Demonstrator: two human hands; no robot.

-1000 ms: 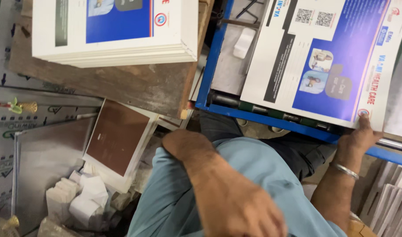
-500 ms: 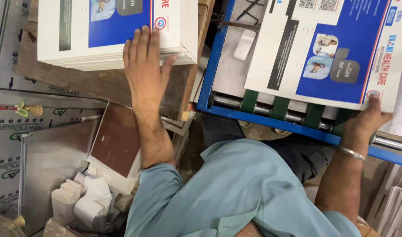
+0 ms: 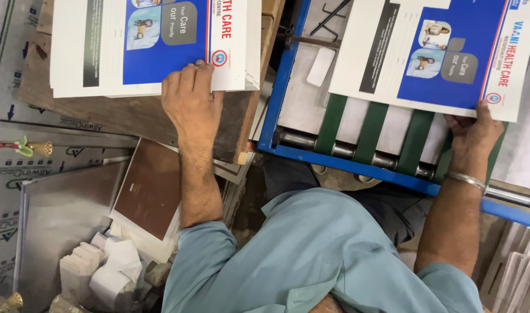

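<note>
The left hand [image 3: 188, 95] lies flat and open, fingers spread on the near edge of a stack of printed sheets [image 3: 149, 43] on the wooden table [image 3: 111, 113]. The right hand [image 3: 472, 134] pinches the near corner of a single printed sheet [image 3: 433, 52] lying over the green belts [image 3: 415, 136] of a blue-framed machine [image 3: 279, 98]. That one sheet looks mid-transfer; the stack seems far from used up. The stack's depth and far edge are cut off, and the right thumb is hidden.
</note>
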